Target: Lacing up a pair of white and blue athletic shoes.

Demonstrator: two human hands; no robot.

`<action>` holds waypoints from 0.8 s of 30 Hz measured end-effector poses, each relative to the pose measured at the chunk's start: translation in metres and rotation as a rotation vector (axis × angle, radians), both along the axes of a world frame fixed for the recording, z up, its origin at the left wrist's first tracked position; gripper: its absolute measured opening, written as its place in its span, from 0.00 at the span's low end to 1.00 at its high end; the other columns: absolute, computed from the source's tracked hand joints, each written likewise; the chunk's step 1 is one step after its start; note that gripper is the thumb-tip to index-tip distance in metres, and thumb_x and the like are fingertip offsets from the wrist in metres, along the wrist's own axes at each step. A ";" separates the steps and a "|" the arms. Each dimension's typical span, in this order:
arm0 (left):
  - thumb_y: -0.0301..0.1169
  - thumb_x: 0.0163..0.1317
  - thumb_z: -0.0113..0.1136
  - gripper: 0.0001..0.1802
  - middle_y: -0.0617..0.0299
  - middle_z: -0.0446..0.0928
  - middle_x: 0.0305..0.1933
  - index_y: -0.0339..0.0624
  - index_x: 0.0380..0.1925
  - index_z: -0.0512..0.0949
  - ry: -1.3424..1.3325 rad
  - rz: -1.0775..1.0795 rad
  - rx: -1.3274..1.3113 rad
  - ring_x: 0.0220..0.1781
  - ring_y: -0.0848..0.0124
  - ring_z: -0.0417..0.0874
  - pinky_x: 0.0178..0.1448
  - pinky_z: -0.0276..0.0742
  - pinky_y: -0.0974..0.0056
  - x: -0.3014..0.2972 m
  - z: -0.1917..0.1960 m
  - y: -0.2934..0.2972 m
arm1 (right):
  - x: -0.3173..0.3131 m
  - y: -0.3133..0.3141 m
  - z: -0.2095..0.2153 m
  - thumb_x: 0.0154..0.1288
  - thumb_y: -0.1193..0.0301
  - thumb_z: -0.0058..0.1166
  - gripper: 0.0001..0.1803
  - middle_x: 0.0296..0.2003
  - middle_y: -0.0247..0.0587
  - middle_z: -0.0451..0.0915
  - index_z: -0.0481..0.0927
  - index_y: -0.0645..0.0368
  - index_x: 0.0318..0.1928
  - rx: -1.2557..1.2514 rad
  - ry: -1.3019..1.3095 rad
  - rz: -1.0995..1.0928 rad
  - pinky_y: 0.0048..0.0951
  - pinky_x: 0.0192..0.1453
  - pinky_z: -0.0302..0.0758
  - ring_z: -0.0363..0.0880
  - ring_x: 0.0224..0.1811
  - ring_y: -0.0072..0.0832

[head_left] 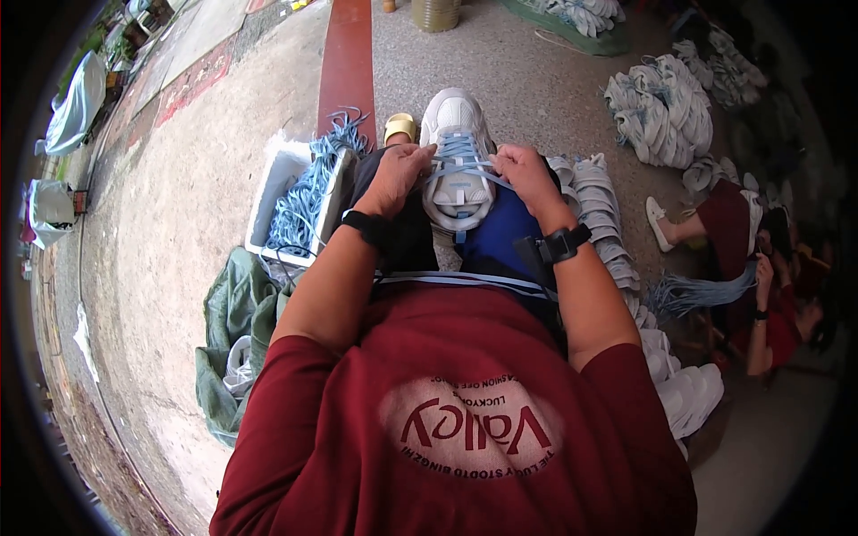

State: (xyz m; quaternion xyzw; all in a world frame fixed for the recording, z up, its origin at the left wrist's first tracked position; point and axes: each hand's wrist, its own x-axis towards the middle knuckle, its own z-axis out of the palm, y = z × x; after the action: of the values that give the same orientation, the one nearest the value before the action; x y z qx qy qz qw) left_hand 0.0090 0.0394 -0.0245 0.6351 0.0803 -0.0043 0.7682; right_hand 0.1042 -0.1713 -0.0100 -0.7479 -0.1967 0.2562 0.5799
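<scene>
You have one white shoe [457,161] resting on your lap, toe pointing away from you, its upper a smooth moulded white with pale blue trim. A flat light-blue lace [460,161] runs criss-cross over its tongue, woven and ribbon-like. Your left hand [398,174] sits at the shoe's left side, fingers [420,154] curled and pinching the lace; your right hand [525,171] mirrors it on the right, fingers [500,159] pressed together on the other lace end. Each wrist carries one black band.

Beneath your fingers lies a blue cloth [496,237] over your knees, soft and creased. Left of your left hand stands one white box [273,192], rectangular and foam-like, heaped with a tangle of loose blue laces [308,192]. Nearer you, below that box, a green sack [234,313] slumps in crumpled folds. Just right of your right hand, a row of white shoes [603,210] is stacked in a curving line. Well beyond it, two bundles of white shoes [661,112] lie on the speckled floor [527,80]. Far right, another person [760,268] sits holding a bunch of blue laces [702,293].
</scene>
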 end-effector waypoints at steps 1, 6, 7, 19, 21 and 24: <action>0.35 0.61 0.53 0.11 0.69 0.69 0.23 0.38 0.29 0.74 0.049 0.053 0.074 0.26 0.79 0.67 0.33 0.65 0.75 -0.003 0.003 -0.002 | -0.008 -0.002 0.004 0.59 0.72 0.54 0.07 0.20 0.26 0.69 0.73 0.58 0.25 0.002 -0.077 -0.037 0.19 0.25 0.62 0.64 0.21 0.14; 0.33 0.60 0.56 0.11 0.70 0.69 0.22 0.35 0.25 0.74 0.020 0.166 0.491 0.25 0.80 0.68 0.30 0.66 0.73 -0.027 0.014 0.001 | -0.013 -0.026 -0.001 0.54 0.72 0.58 0.05 0.19 0.25 0.70 0.76 0.58 0.26 -0.049 -0.436 -0.266 0.19 0.22 0.62 0.67 0.21 0.16; 0.31 0.60 0.56 0.09 0.71 0.69 0.23 0.37 0.26 0.74 -0.075 0.259 0.346 0.25 0.81 0.67 0.31 0.65 0.75 -0.037 0.006 0.017 | -0.012 -0.036 0.004 0.53 0.74 0.58 0.03 0.19 0.25 0.70 0.76 0.57 0.25 0.053 -0.242 -0.406 0.18 0.21 0.61 0.66 0.20 0.15; 0.21 0.55 0.60 0.02 0.68 0.75 0.24 0.35 0.26 0.78 -0.074 0.174 0.646 0.30 0.82 0.71 0.35 0.68 0.74 -0.115 0.020 0.085 | -0.024 -0.131 0.055 0.57 0.73 0.52 0.08 0.17 0.26 0.67 0.75 0.64 0.24 -0.248 -0.349 -0.010 0.22 0.28 0.61 0.63 0.23 0.15; 0.18 0.54 0.59 0.01 0.66 0.76 0.25 0.34 0.27 0.78 -0.102 0.195 0.662 0.30 0.81 0.72 0.36 0.70 0.73 -0.126 0.025 0.108 | -0.018 -0.145 0.074 0.56 0.73 0.52 0.08 0.17 0.27 0.68 0.75 0.65 0.23 -0.305 -0.370 0.023 0.22 0.28 0.62 0.64 0.23 0.15; 0.21 0.54 0.60 0.02 0.66 0.77 0.26 0.34 0.28 0.79 0.062 0.223 0.775 0.30 0.81 0.73 0.36 0.69 0.73 -0.149 0.031 0.146 | -0.006 -0.175 0.097 0.54 0.73 0.52 0.08 0.17 0.30 0.69 0.75 0.66 0.23 -0.398 -0.410 0.047 0.22 0.28 0.62 0.64 0.23 0.16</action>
State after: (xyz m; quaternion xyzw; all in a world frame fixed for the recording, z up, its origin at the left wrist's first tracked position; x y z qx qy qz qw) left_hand -0.1405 0.1856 0.0062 0.8648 0.1676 0.0905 0.4646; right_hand 0.0983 -0.3460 0.0875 -0.8785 -0.2730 0.1465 0.3636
